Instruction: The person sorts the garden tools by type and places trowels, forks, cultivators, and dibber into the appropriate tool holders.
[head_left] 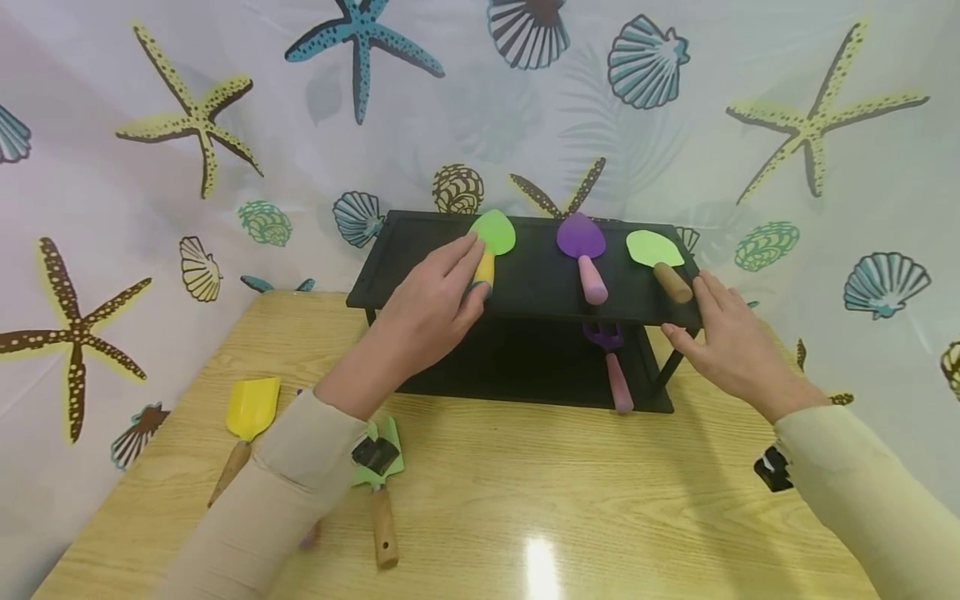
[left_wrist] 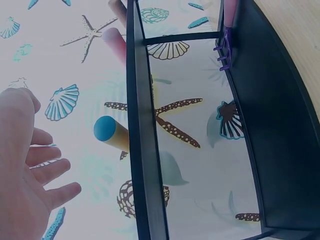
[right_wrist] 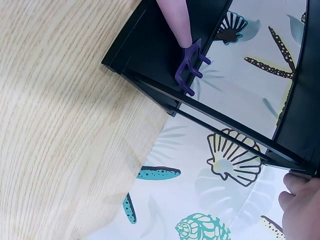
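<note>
A two-tier black shelf stands on the wooden table. On its top lie a green trowel with a yellow, blue-tipped handle, a purple trowel with a pink handle and a light green trowel with a wooden handle. My left hand hovers beside the green trowel's handle; the left wrist view shows its fingers loosely spread, apart from the handle. My right hand holds the shelf's right front corner, fingers at the top edge and thumb at the front. A purple hand fork lies on the lower tier.
On the table at left lie a yellow shovel with a wooden handle and a green tool with a wooden handle. Another tool is mostly hidden under my left forearm. A sheet with shells and starfish hangs behind the shelf.
</note>
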